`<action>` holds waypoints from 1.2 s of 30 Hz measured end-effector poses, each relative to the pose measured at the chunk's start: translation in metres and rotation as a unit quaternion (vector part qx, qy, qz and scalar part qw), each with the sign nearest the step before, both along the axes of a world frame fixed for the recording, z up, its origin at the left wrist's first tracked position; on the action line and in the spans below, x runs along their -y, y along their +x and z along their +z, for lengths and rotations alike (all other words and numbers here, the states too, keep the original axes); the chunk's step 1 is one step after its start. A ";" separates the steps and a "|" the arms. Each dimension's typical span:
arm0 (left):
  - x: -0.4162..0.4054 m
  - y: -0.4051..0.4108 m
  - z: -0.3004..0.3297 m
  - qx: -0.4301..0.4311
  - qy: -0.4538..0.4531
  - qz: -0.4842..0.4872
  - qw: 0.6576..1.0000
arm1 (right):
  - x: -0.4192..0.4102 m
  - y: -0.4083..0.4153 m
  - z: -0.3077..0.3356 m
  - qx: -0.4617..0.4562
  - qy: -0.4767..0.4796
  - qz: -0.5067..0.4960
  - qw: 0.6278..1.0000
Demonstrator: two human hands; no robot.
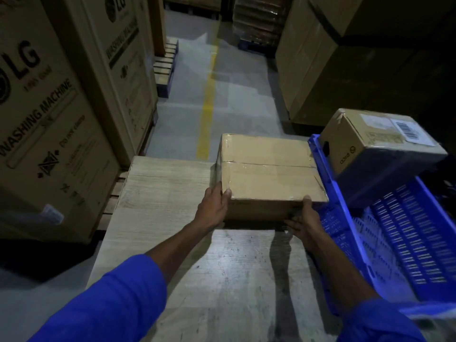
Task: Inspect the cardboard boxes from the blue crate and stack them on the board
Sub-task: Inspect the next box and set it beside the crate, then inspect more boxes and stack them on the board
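I see left hand (214, 208) and right hand (303, 222) gripping near corners of taped brown cardboard box (269, 169) over pale wooden board (160, 201); blue slotted plastic crate (404, 233) just right.

It's dim where I'm standing; the light falls from above and ahead, brightest on the near board (222, 280), where my arms throw long shadows. The corners sink into darkness, the wide lens bends the washing machine cartons (49, 119) at left, and the edges blur.
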State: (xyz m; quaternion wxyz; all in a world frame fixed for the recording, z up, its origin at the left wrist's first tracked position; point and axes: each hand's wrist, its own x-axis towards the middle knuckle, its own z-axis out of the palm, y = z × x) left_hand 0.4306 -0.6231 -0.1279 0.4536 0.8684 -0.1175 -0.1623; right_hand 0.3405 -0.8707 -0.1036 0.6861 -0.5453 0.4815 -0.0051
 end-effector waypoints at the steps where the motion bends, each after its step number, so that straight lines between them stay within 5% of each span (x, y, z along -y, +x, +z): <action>1: -0.001 0.001 -0.001 -0.002 -0.002 -0.002 1.000 | 0.000 0.000 0.000 0.000 -0.001 0.000 1.000; 11: -0.010 0.001 0.000 0.000 -0.025 -0.040 0.999 | -0.005 -0.007 -0.004 0.003 -0.010 0.009 1.000; 17: -0.019 -0.006 -0.004 -0.038 -0.020 -0.048 0.998 | -0.027 -0.034 -0.020 -0.014 -0.033 0.124 0.992; 25: -0.050 -0.031 0.001 0.009 0.098 -0.059 0.993 | -0.053 -0.051 -0.021 0.002 -0.164 0.220 0.962; 36: -0.114 -0.096 0.020 0.228 0.330 -0.008 0.916 | -0.097 -0.053 -0.013 0.091 -0.394 0.412 0.816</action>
